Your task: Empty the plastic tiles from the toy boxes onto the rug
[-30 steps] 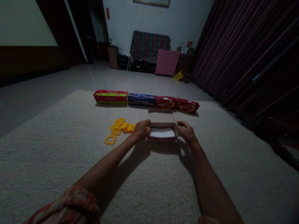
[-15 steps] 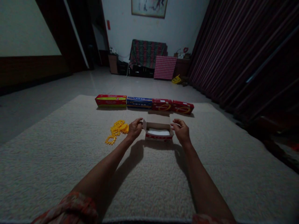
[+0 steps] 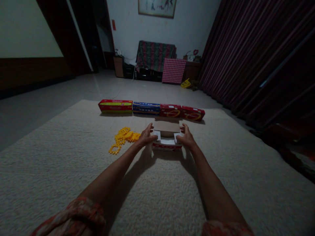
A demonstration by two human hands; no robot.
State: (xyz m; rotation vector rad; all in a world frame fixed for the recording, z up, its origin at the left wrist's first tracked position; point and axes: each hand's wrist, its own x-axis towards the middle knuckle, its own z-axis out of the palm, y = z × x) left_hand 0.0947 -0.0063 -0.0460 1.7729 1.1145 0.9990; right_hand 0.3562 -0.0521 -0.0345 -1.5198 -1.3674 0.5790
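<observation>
A small open cardboard box [image 3: 166,145] with a red-printed side lies on the cream rug [image 3: 73,170], straight ahead of me. Its brown lid flap [image 3: 167,127] stands up at the far side. My left hand [image 3: 147,137] grips the box's left end at a white inner flap [image 3: 157,135]. My right hand [image 3: 186,138] grips the right end at another white flap [image 3: 177,137]. The white flaps hide most of the box's inside. A loose heap of yellow plastic links [image 3: 123,139] lies just left of my left hand, not touching it.
Several long red and blue printed boxes [image 3: 146,108] stand end to end on the rug, beyond the open box. Past the rug is a tiled floor [image 3: 73,85]. A dark striped curtain [image 3: 241,59] runs along the right side.
Both hands have moved inward onto the box ends, and the side flaps now lie folded in over the white inside. The view has also tilted slightly since the oldest frame.
</observation>
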